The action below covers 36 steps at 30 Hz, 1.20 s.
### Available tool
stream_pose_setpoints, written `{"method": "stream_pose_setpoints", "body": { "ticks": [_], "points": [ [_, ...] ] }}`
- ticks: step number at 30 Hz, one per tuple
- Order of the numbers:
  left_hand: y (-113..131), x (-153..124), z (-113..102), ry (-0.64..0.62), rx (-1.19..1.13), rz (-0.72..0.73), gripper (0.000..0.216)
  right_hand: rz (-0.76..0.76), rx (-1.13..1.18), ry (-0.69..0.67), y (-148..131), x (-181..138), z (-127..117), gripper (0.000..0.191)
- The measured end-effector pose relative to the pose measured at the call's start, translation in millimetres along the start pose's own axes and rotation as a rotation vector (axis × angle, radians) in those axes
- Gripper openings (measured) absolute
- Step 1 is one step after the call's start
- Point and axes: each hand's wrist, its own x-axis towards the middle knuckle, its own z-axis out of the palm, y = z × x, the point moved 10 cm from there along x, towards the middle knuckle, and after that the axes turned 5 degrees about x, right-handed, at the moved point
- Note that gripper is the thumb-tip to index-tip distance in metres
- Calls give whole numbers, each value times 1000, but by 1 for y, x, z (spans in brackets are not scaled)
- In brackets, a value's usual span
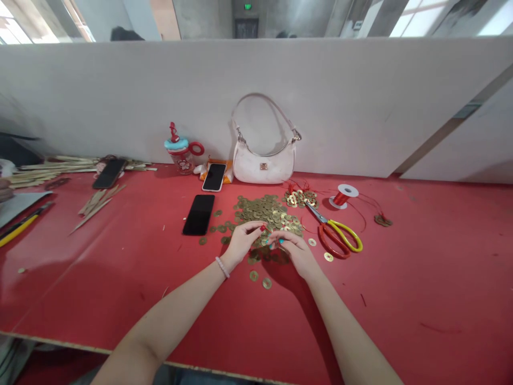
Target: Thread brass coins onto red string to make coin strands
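Here, L hand [240, 241] & R hand [298, 252] at coin pile [268, 211], both grips pinched narrow, cup [182, 155] print unreadable

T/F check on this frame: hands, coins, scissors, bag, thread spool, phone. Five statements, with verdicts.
1. The left hand and right hand meet at the near edge of the coin pile. True.
2. The scissors lie left of the pile. False: they lie to its right, on the red table.
3. The white handbag leans on the partition behind the coins. True.
4. The spool of red thread is in the right hand. False: it stands on the table right of the handbag, beyond the scissors.
5. A black phone lies left of the pile, screen up. True.
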Motion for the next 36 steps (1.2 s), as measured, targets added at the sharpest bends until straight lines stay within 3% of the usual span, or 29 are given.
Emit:
{"method": "stream_pose_setpoints", "body": {
  "ticks": [3, 8, 19, 28, 36],
  "points": [
    [0, 0, -1, 14, 8, 5, 24, 5, 3, 9, 0, -1, -2, 23],
    [5, -1, -2, 15, 38, 34, 23, 16, -182, 26, -3, -3, -3, 31],
    [13, -2, 2, -42, 93, 116, 21, 35, -401, -177, 6, -8, 31, 32],
    [23, -8, 15, -152, 158, 214, 20, 58, -376, -152, 7, -6, 27, 34],
    [26, -9, 16, -159, 179, 222, 22, 39, -316, -58, 10, -1, 17, 37]
  ]
}}
